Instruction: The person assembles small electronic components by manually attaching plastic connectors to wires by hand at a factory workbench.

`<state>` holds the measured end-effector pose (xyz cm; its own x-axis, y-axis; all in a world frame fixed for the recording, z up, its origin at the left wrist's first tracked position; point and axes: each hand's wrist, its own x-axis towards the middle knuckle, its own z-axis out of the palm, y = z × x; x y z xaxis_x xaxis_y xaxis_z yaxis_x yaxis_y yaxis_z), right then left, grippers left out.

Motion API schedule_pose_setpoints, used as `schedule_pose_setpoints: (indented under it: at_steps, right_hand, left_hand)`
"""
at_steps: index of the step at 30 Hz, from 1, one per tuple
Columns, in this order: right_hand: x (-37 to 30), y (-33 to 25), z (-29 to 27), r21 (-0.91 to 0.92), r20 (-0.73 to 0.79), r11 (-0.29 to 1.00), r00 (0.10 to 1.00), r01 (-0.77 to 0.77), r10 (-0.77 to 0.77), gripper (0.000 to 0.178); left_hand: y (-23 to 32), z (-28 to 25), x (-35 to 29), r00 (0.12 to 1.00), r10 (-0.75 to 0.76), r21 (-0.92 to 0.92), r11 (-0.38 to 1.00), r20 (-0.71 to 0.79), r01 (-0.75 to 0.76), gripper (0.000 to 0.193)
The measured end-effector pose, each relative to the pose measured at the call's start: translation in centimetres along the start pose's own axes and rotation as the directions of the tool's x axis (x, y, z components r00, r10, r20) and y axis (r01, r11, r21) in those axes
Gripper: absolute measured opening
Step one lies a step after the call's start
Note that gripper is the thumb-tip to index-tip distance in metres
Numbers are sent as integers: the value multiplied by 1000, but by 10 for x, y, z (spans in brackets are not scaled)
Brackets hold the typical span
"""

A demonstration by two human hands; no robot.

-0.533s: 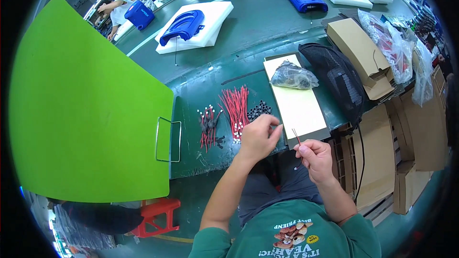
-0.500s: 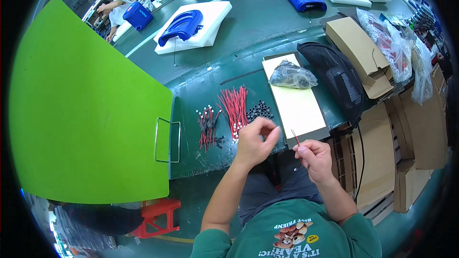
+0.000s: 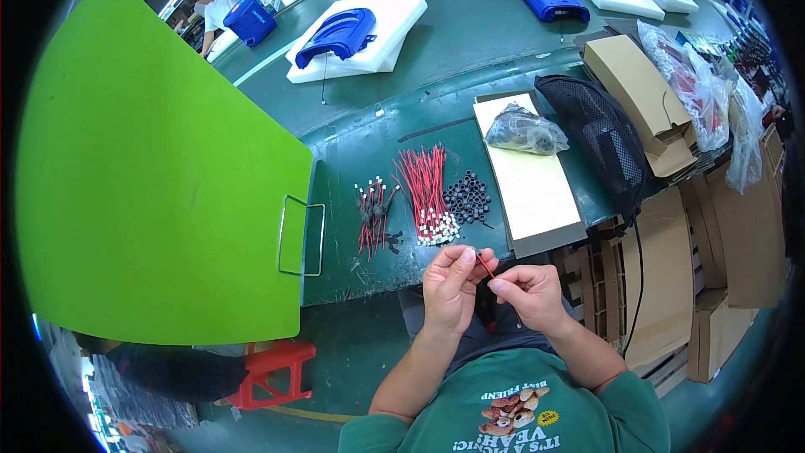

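My left hand (image 3: pixel 451 287) and my right hand (image 3: pixel 530 294) meet just in front of the green table's near edge (image 3: pixel 360 285). Between their fingertips runs a thin red wire (image 3: pixel 484 265); the left pinches its upper end, where something small and dark may sit, and the right pinches its lower end. Just beyond the hands lie a fan of red wires with white ends (image 3: pixel 426 191), a heap of small black rings (image 3: pixel 467 198), and a smaller bunch of red wires with dark pieces on them (image 3: pixel 372 215).
A large green panel (image 3: pixel 151 176) with a wire handle (image 3: pixel 300 235) stands left. A pale board (image 3: pixel 528 176) carries a plastic bag of dark parts (image 3: pixel 521 129). A black mesh bag (image 3: pixel 599 143) and cardboard boxes (image 3: pixel 654 101) lie right. Blue moulded parts (image 3: pixel 340 32) on white foam sit behind. A red stool (image 3: pixel 272 373) stands below.
Both hands have drawn back from the table toward my body and come closer together, the red wire now held between them.
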<state>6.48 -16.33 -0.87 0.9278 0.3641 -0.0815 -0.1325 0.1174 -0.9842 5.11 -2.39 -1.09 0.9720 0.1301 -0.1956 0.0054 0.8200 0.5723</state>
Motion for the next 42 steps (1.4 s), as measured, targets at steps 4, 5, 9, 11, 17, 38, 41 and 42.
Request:
schedule_pose_setpoints:
  at_steps: [4, 5, 9, 11, 17, 38, 41, 42]
  right_hand:
    - [-2, 1, 0, -7, 6, 999, 999, -43, 43, 12]
    - [-2, 1, -1, -4, 6, 999, 999, -54, 54, 12]
    - [-3, -4, -1, 34, -14, 998, 998, -58, 58, 12]
    - [-1, -5, -2, 86, 18, 993, 996, -85, 84, 12]
    - [-4, -23, 3, 164, 117, 967, 977, -194, 176, 12]
    - [7, -30, -14, 206, -197, 979, 980, 9, 33, 9]
    - [-7, -23, -9, -8, -145, 997, 986, 78, -78, 7]
    - [-9, -21, -8, -107, -69, 984, 986, 141, -149, 6]
  left_hand:
    - [0, 0, -1, 1000, 6, -22, 1000, 6, -6, 7]
    - [0, 1, -1, 1000, 6, -22, 1000, 3, -6, 7]
    - [-1, 3, -2, 999, 34, 16, 999, 28, -34, 13]
    - [-1, 6, -5, 998, 45, 109, 993, 38, -49, 17]
    - [0, -7, -9, 996, 48, 235, 970, 71, -63, 15]
    - [0, -4, -20, 914, -385, 332, 886, 131, 325, 13]
    - [-4, -1, -19, 987, -160, 406, 904, 34, 133, 11]
    - [-6, -1, -19, 987, -159, 404, 905, 35, 132, 11]
